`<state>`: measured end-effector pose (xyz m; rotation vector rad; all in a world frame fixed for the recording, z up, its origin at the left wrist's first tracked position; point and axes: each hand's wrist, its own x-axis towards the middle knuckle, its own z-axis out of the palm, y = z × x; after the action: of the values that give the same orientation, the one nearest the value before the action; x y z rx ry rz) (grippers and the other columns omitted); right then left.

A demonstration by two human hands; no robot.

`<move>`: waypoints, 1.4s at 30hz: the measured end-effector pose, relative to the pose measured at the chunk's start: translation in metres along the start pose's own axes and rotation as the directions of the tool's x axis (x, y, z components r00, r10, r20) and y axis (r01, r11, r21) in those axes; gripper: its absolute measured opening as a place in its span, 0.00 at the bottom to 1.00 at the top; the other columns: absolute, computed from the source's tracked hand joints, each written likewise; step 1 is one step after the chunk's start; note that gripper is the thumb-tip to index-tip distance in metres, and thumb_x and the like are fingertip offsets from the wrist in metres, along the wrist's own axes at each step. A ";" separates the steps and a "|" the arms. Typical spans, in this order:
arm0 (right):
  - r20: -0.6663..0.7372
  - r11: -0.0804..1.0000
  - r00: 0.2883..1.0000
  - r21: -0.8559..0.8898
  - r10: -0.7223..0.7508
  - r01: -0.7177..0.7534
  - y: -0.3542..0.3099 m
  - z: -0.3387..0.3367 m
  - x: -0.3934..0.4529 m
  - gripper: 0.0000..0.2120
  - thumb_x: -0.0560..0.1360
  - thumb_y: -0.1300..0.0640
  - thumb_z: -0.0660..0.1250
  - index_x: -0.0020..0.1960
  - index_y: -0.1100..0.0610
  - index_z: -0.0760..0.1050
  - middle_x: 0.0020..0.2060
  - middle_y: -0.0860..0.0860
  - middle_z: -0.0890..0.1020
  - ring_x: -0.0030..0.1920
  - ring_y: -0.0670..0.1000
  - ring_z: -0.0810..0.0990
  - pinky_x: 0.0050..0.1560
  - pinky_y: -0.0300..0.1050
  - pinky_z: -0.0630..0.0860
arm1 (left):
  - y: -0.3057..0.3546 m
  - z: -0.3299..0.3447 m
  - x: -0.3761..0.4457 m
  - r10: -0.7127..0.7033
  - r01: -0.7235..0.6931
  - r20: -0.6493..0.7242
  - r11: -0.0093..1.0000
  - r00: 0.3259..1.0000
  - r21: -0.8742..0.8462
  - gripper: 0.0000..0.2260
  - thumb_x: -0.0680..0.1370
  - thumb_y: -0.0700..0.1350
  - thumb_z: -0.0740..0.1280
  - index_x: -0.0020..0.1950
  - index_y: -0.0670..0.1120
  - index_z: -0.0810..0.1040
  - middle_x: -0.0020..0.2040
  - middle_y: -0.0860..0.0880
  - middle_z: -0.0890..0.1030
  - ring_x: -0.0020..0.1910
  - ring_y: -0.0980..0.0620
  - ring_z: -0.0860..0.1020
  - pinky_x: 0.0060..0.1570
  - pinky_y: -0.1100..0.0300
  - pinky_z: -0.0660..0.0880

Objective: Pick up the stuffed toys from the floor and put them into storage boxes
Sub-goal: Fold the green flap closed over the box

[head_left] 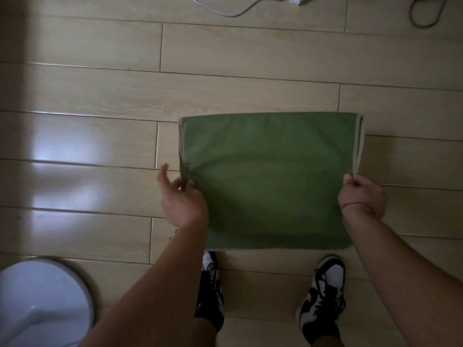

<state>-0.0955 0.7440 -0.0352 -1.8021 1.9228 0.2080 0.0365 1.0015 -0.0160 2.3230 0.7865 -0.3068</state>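
Observation:
A flat-folded green fabric storage box (269,179) with pale edging hangs in front of me above the wooden floor. My left hand (181,199) pinches its left edge between thumb and fingers. My right hand (360,195) is closed on its right edge near the lower corner. The box is collapsed flat, so its inside is hidden. No stuffed toy is in view.
My two black-and-white shoes (323,294) stand just below the box. A round white object with a grey rim (42,301) sits at the lower left. A white cable (225,10) and a grey cable (426,16) lie on the floor at the top.

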 end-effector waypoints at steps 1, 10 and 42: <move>-0.016 0.999 1.000 -0.038 -0.027 0.027 -0.002 -0.002 -0.004 0.17 0.79 0.48 0.62 0.60 0.56 0.80 0.60 0.57 0.81 0.60 0.60 0.78 0.58 0.48 0.74 | 0.001 -0.003 -0.001 0.010 -0.010 -0.011 1.000 1.000 -0.004 0.27 0.75 0.38 0.65 0.69 0.61 0.65 0.55 0.53 0.82 0.54 0.51 0.79 0.50 0.56 0.71; -0.012 0.919 0.926 -0.132 -0.377 0.372 -0.064 -0.074 -0.110 0.26 0.80 0.43 0.57 0.76 0.43 0.57 0.53 0.60 0.81 0.41 0.58 0.77 0.39 0.43 0.67 | 0.044 -0.093 -0.005 0.278 -0.306 0.132 0.900 0.952 0.309 0.21 0.77 0.57 0.60 0.70 0.64 0.65 0.62 0.42 0.70 0.59 0.40 0.72 0.58 0.48 0.73; 0.246 0.930 0.899 0.160 -0.361 0.330 -0.550 -0.090 -0.033 0.41 0.68 0.32 0.68 0.76 0.37 0.53 0.71 0.50 0.72 0.57 0.58 0.79 0.36 0.38 0.73 | 0.482 -0.118 0.258 0.367 -0.369 0.069 0.876 0.928 0.311 0.39 0.62 0.71 0.69 0.71 0.67 0.60 0.61 0.46 0.68 0.60 0.43 0.71 0.57 0.47 0.75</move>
<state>0.4158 0.6711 0.1775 -1.8911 1.3714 0.2049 0.5366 0.9058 0.2153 2.7111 0.2858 -0.2889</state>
